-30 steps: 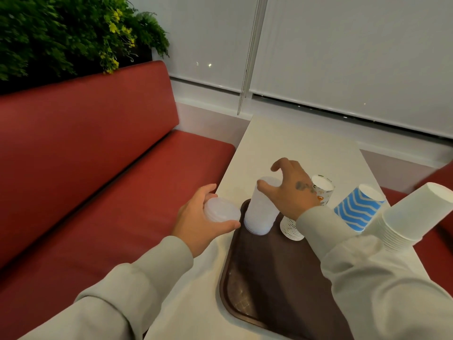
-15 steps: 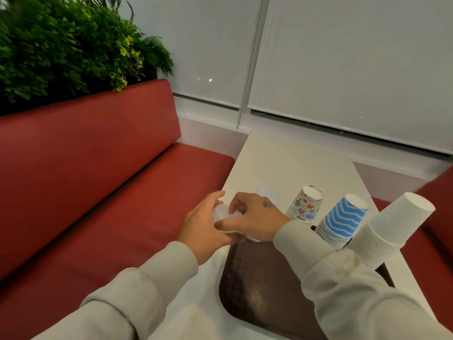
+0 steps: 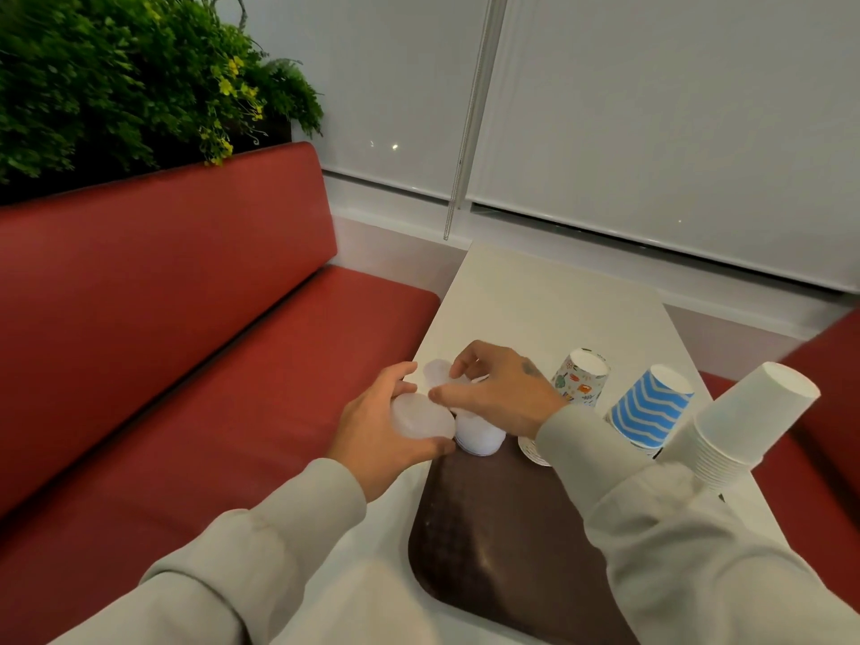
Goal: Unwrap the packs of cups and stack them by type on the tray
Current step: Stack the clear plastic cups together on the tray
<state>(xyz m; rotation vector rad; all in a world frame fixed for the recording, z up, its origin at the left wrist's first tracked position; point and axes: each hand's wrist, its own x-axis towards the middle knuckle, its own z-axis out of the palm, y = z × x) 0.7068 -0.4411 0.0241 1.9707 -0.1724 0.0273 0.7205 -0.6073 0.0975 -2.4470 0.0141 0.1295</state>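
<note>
White table (image 3: 535, 309) — brown tray (image 3: 512, 551), red bench (image 3: 186, 318), blinds (image 3: 651, 109)

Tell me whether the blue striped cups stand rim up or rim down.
Rim down: the blue cups show a closed white base on top, with stacked rims at the bottom.

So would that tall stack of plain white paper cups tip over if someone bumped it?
Probably, yes: the white paper cup stack is tall and narrow and looks tilted, though the wide lens may exaggerate that. Nested thin paper, so likely light and easily shoved. Its foot is hidden behind the right sleeve.
</note>
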